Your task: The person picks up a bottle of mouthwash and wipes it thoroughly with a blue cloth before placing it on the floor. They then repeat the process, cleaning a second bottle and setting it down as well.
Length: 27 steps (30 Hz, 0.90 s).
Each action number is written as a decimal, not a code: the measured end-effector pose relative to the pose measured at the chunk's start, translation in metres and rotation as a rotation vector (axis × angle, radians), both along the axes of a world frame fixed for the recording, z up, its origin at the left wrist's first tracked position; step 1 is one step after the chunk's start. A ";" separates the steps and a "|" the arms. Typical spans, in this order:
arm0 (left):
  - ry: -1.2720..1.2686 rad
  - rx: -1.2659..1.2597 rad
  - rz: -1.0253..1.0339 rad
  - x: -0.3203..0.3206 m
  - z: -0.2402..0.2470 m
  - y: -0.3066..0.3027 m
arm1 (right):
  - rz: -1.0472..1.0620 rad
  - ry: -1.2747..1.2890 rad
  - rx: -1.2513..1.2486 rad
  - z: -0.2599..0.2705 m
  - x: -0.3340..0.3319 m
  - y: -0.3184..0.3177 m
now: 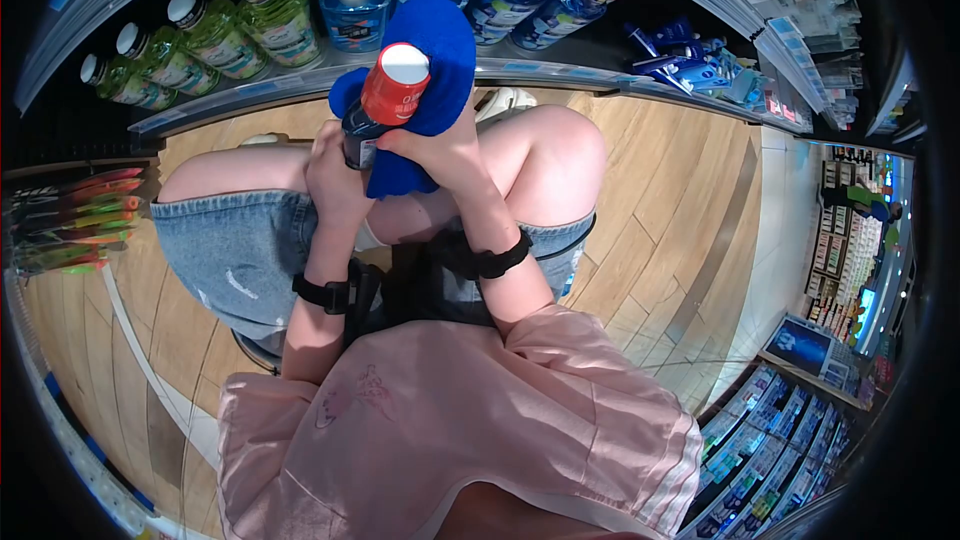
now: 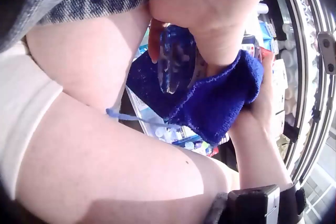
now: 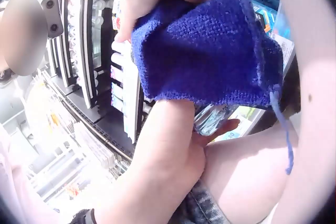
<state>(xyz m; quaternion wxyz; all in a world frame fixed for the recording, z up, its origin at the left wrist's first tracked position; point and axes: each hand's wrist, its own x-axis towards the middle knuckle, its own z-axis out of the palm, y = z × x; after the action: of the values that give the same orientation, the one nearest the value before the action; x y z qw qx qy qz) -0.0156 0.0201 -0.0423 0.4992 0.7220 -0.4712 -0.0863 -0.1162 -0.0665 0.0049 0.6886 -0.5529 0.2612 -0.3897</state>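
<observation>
A pale wooden plank floor is being seen beneath the crouching person, with a store shelf being lit ahead of both hands. Green bottles are being held upright on it, ahead and to the left of the hands; blue bottles are being carried just beyond them. More stocked racks are being shown well to the right.

The bottle is being gripped by the left hand, whose fingers are being kept curled round its body. Its red top is being pointed away from the person, above the left hand and beside the right hand's thumb. The blue cloth is being held in the partly closed right hand, its thumb being laid against the bottle; its other fingers are being largely hidden by the fabric.

The cloth is being shown as thick, nubby and folded, with a thin blue cord being hung from one corner. Smooth, clear, bluish plastic with a rounded outline is being seen in the left wrist view. Black straps are being worn on both wrists, and faded denim shorts are being creased over the thighs.
</observation>
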 end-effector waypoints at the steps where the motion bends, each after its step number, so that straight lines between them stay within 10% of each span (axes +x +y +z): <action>1: -0.022 0.018 -0.009 0.000 -0.001 0.000 | -0.028 -0.002 0.001 0.000 0.001 0.001; 10: 0.308 0.022 -0.296 -0.006 0.006 0.006 | -0.195 -0.074 0.045 0.005 -0.009 0.000; 14: 1.134 0.007 -0.622 0.002 0.006 0.007 | -0.169 -0.390 0.256 -0.005 -0.015 -0.002; 21: 1.212 0.018 -0.575 -0.002 0.026 0.008 | -0.074 -0.381 0.201 -0.008 -0.014 -0.006; 27: 0.581 0.087 -0.339 -0.005 0.008 0.000 | -0.012 -0.406 0.423 -0.003 -0.009 0.003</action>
<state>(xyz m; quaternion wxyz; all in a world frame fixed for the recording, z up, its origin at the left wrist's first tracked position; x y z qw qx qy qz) -0.0210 0.0203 -0.0347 0.5599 0.5992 -0.4186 -0.3902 -0.1247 -0.0637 0.0015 0.8244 -0.3064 0.1966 -0.4334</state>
